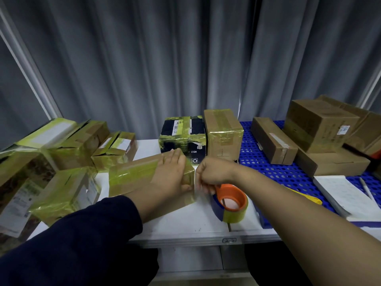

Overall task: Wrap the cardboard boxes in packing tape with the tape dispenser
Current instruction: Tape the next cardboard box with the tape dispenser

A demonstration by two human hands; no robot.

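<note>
One cardboard box [132, 174] lies part-wrapped on the bench [181, 223]. The left hand [171, 172] presses its top, fingers straight and together. Just right of the box, the right hand [212, 172] curls its fingers round the tape dispenser [231, 201]. Likely next move: carry the tape round the box end.

Grey pleated curtain [144, 58], white table [185, 223], blue perforated board [268, 168], white notepad [346, 195], pen [366, 187] at its right edge
</note>
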